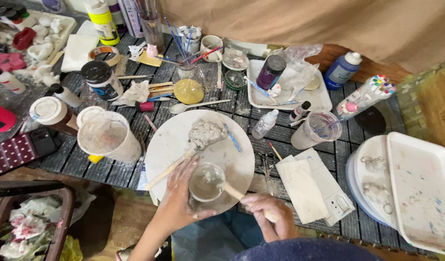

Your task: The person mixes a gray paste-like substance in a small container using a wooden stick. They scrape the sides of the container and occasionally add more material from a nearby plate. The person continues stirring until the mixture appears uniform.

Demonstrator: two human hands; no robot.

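Left hand [180,199]: you grip the small clear cup [206,181] of grey mix.
Right hand [270,216]: closed on the stick [232,190], stirring in the cup.
Done: a grey lump [206,132] sits at 12 o'clock on the round board [176,140].
Left: the cup's mix looks wet, not scooped out.

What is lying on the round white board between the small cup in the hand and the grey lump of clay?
In the head view, only bare white board lies between the small cup and the grey clay lump.

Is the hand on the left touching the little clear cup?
Touching. The head view shows the left hand wrapped around the small clear cup, fingers against its side.
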